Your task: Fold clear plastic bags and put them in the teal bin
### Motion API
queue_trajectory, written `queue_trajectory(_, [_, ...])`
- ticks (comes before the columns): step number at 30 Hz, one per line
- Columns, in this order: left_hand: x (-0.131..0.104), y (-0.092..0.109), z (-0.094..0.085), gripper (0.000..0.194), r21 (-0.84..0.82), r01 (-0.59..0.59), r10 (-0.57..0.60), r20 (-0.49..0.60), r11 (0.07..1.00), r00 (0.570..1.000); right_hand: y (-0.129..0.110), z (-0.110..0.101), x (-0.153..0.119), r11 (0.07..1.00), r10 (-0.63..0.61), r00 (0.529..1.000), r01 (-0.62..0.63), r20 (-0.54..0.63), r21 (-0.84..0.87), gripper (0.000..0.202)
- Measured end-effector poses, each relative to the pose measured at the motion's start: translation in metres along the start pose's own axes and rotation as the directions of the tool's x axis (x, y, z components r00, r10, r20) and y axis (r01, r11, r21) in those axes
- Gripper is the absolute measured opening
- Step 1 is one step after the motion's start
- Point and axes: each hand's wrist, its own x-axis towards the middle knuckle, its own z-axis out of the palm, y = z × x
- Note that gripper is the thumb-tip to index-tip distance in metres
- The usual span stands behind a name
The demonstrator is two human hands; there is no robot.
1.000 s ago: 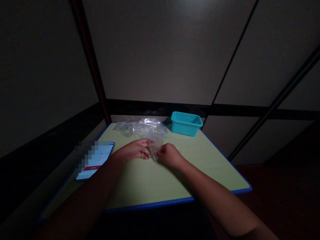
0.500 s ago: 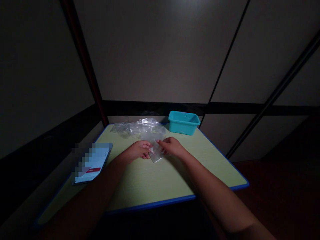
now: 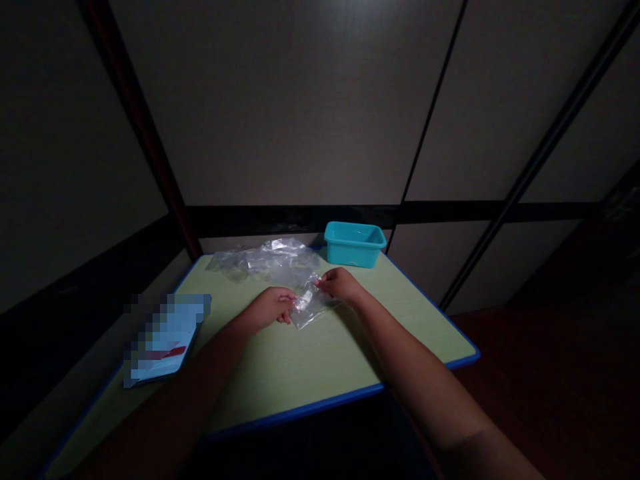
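Above the middle of the table, a small clear plastic bag (image 3: 311, 308) is stretched between my two hands. My left hand (image 3: 275, 307) pinches its left edge, fingers closed. My right hand (image 3: 340, 285) grips the upper right edge between thumb and fingers. The bag looks thin and creased, with bright glints near the left fingertips; whether anything is inside I cannot tell. Just behind my hands lies a crumpled heap of clear plastic (image 3: 270, 260), close to the bag's far side.
A turquoise plastic basket (image 3: 355, 253) stands at the table's back right. To the left lies a light blue booklet or packet (image 3: 175, 333), partly pixelated. The pale yellow-green table (image 3: 300, 380) has a blue edge and stands against panelled walls.
My hands have drawn slightly apart, and the bag is spread wider between them. The whole view has shifted, so the table and basket sit a little further left.
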Motion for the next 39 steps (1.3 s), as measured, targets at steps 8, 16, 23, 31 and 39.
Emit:
queue_trajectory(8, [-0.004,0.002,0.003,0.032,0.021,-0.038,0.039,-0.031,0.999,0.999,0.006,-0.009,0.005,0.918,-0.014,0.999,-0.001,-0.034,-0.396,0.016])
queue_trajectory(16, [-0.008,0.006,0.007,0.031,0.065,-0.070,0.070,-0.008,0.995,0.997,0.009,-0.007,0.003,0.863,-0.005,1.000,0.013,0.017,-0.506,0.017])
queue_trajectory(23, [-0.011,0.011,0.011,0.049,-0.012,-0.019,0.020,0.082,1.000,0.996,0.003,-0.010,-0.001,0.891,-0.041,0.997,0.066,0.067,-0.450,0.014])
queue_trajectory(31, [-0.017,0.023,0.012,0.056,-0.108,0.108,-0.085,0.197,0.988,0.977,0.013,-0.012,0.009,0.986,-0.132,0.991,0.135,0.032,-0.099,0.014])
queue_trajectory(39, [-0.019,0.022,0.017,0.063,-0.136,0.151,-0.125,0.184,0.979,0.975,0.020,-0.003,0.019,0.943,-0.247,0.968,0.252,0.049,-0.219,0.014])
